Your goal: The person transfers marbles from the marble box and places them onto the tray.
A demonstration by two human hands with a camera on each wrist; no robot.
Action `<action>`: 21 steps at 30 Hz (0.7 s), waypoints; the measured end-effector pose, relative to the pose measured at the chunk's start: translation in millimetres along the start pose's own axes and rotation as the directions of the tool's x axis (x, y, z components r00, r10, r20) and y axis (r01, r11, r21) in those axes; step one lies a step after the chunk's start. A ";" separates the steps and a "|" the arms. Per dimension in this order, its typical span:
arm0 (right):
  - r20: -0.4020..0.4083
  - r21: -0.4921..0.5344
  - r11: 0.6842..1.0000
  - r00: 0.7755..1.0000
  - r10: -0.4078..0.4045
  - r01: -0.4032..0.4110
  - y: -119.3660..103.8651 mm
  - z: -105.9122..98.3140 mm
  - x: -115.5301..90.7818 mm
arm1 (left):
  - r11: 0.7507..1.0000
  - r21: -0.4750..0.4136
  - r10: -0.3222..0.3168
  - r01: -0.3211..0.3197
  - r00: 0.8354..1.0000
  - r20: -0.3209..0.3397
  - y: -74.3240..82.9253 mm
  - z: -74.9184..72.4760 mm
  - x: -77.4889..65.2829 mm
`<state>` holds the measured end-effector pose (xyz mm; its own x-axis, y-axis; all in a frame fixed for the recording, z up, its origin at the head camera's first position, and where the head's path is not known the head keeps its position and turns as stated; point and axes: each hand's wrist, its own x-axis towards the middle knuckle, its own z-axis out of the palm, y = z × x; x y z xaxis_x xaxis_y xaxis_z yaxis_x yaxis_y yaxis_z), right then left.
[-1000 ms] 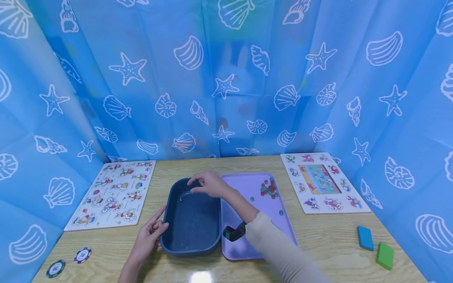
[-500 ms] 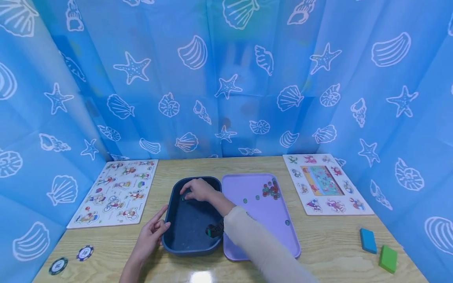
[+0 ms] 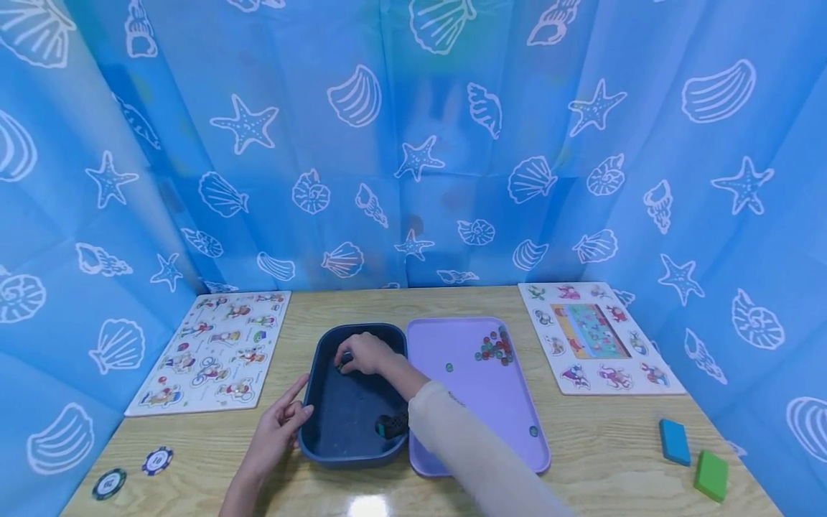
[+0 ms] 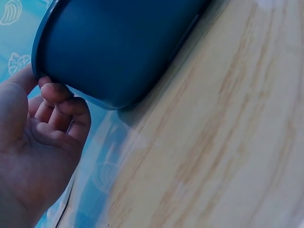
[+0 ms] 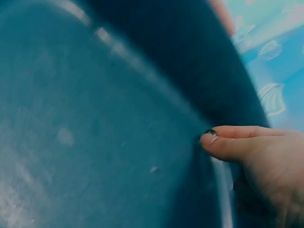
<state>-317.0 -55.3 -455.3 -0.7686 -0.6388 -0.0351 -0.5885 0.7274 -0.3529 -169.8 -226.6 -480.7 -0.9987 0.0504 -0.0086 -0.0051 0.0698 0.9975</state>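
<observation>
A dark blue rectangular bin (image 3: 349, 424) stands on the table. My left hand (image 3: 274, 431) holds its left side, thumb at the rim and fingers against the outer wall; the left wrist view shows this hand (image 4: 47, 128) at the bin's corner. Inside the bin, near its far left corner, is my right hand (image 3: 368, 353). In the right wrist view its thumb and forefinger pinch a small shiny green marble (image 5: 210, 132) just above the bin's floor. To the right, a purple tray (image 3: 478, 402) bears a cluster of red and green marbles (image 3: 496, 349) and two stray green ones.
Picture puzzle boards lie at the back left (image 3: 213, 352) and back right (image 3: 597, 337). Two poker chips (image 3: 158, 461) sit at the front left. A blue block (image 3: 675, 441) and a green block (image 3: 711, 475) lie at the right. A shell-patterned curtain (image 3: 413, 143) surrounds the table.
My right hand has come down into the bin and now pinches the green marble. On the tray, one green marble has rolled towards the front right, another to the cluster. The left hand stays put.
</observation>
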 end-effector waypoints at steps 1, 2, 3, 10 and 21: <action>-0.010 0.004 1.000 1.000 -0.011 0.011 0.1 -1.8 -1.5 | 1.000 -0.001 0.004 -0.004 1.000 0.001 0.0 0.3 0.0; -0.021 0.006 1.000 0.999 -0.025 0.025 -0.2 -4.4 -3.2 | 1.000 -0.003 0.007 -0.007 1.000 0.002 -0.1 0.6 0.0; -0.032 0.010 0.999 0.999 -0.038 0.039 -1.0 -7.8 -5.5 | 1.000 -0.004 0.009 -0.009 1.000 0.003 -0.3 0.7 -0.1; -0.124 0.154 0.979 0.986 -0.116 0.134 -0.7 -43.5 -36.0 | 1.000 -0.005 0.018 -0.018 1.000 0.002 -0.8 1.9 0.0; -0.287 0.223 0.970 0.957 -0.031 0.098 55.8 -80.9 -109.1 | 1.000 0.016 -0.011 0.011 1.000 -0.012 4.6 3.1 -2.5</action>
<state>-286.3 75.3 -395.5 -0.7898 -0.5619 0.2460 -0.5902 0.5869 -0.5542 -167.1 -223.2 -476.3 -0.9991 0.0381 -0.0191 -0.0157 0.0860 0.9962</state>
